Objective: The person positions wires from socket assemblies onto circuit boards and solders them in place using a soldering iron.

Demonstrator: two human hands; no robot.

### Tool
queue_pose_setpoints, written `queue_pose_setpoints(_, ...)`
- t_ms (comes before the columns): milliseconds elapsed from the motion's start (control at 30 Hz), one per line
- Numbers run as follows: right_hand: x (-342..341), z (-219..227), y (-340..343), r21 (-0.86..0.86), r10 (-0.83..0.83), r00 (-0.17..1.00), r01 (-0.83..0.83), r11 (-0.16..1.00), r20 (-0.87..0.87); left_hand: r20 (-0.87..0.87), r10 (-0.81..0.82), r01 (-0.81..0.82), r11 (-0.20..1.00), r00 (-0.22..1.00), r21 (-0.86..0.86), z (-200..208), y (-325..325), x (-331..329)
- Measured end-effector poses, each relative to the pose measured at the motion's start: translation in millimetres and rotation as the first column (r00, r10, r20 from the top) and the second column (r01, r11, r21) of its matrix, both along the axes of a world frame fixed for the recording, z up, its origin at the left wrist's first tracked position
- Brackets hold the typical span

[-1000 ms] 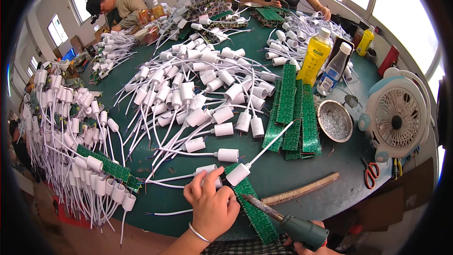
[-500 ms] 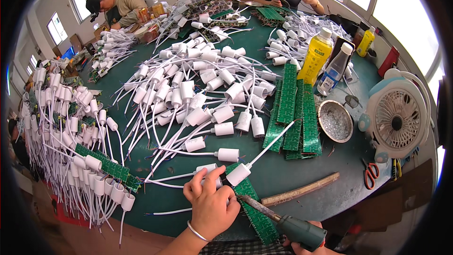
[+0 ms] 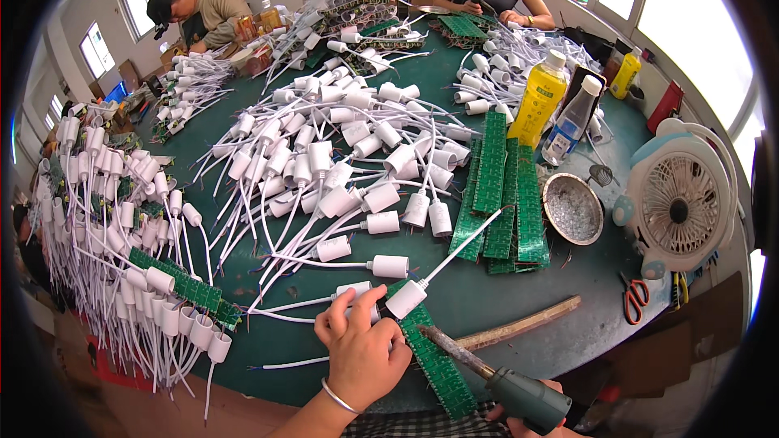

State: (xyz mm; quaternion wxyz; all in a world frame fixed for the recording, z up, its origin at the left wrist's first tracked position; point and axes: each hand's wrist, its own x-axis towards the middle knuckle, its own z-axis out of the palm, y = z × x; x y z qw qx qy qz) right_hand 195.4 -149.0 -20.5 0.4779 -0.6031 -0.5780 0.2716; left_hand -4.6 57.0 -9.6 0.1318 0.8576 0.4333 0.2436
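Note:
My left hand (image 3: 367,361), with a bangle at the wrist, rests at the near edge of the table. Its fingers bend around something small that they mostly hide, beside a white lamp socket (image 3: 406,300) with a white cable running up to the right. That socket lies across the top end of a long green circuit board (image 3: 438,369). My right hand (image 3: 517,428) grips a soldering iron (image 3: 527,397) by its dark green handle, at the lower edge. The iron's tip is over the board, a little right of my left thumb.
A wooden stick (image 3: 519,323), stacked green boards (image 3: 489,170), a metal bowl (image 3: 545,203), scissors (image 3: 635,300) and a fan (image 3: 677,203) are at the right. Piles of cabled white sockets (image 3: 324,162) cover the middle and left. Bottles (image 3: 538,97) stand behind. Two people work across the table.
The soldering iron's tip has drawn away from my left fingers, rightward, and its handle has shifted slightly right. My left hand stays put. The person at the far right has lowered a raised hand.

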Motion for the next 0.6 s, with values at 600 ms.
queue_pose_setpoints(600, -11.5, 6.5, 4.3, -0.055, -0.075, 0.986, 0.068, 0.996, -0.146, 0.02, 0.011, -0.011, 1.0, 1.0, -0.003, -3.1, 1.3, -0.5)
